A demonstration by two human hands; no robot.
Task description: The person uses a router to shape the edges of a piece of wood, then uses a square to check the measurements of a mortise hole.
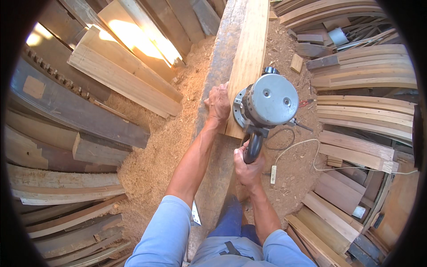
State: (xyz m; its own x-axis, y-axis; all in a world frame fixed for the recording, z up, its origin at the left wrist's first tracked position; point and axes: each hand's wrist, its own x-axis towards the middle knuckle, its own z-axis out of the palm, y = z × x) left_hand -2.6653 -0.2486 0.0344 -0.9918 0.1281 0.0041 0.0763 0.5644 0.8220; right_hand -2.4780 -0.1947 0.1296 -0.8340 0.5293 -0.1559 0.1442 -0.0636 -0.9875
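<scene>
A wood router with a round grey motor housing and a flat round base sits on the near end of a light wooden board. My right hand is closed round its black curved handle. To the left of the base, my left hand bends its fingers over the board's left edge and grips it. The board lies lengthwise on a rough, worn bench beam that runs away from me. The router's bit and the edge under its base are hidden.
Sawdust covers the floor on both sides. A white extension cord with a socket block lies on the right. Curved planks are stacked at right, dark timbers at left. A small wood block lies beyond the router.
</scene>
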